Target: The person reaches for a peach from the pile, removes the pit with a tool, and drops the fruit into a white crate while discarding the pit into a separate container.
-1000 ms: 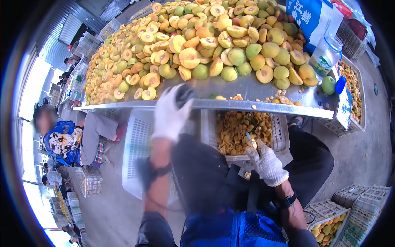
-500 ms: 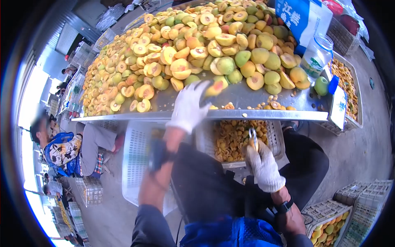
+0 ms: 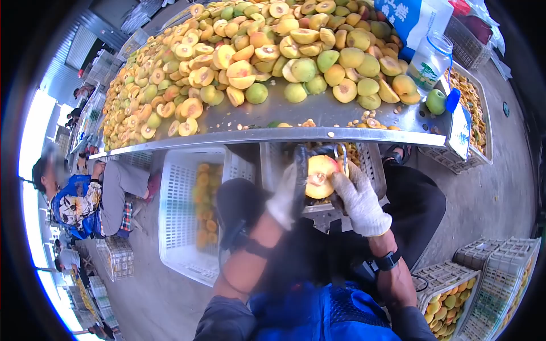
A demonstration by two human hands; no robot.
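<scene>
In front of my lap, my left hand (image 3: 289,193), in a white glove with a dark palm side and blurred by motion, grips a halved peach (image 3: 320,181) with its cut face toward me. Close on the peach's other side is my right hand (image 3: 359,199), in a white knit glove, closed around a tool with a bent metal loop (image 3: 343,152). The loop stands at the fruit's upper right edge. Below both hands sits a crate (image 3: 375,170) of small yellow-brown pieces, partly hidden. Beyond them, a pile of halved peaches (image 3: 244,62) covers much of the metal table (image 3: 273,116).
A white basket (image 3: 170,210) holding peach halves stands left of my legs. At the table's right are a plastic jar (image 3: 429,62), a green fruit (image 3: 436,102) and a blue-white bag (image 3: 412,23). Fruit crates (image 3: 449,284) stand lower right. A seated person (image 3: 79,199) is at left.
My left hand has come back from the table edge with the peach half, down to my right hand and its tool. The view has shifted slightly, showing more of the white basket.
</scene>
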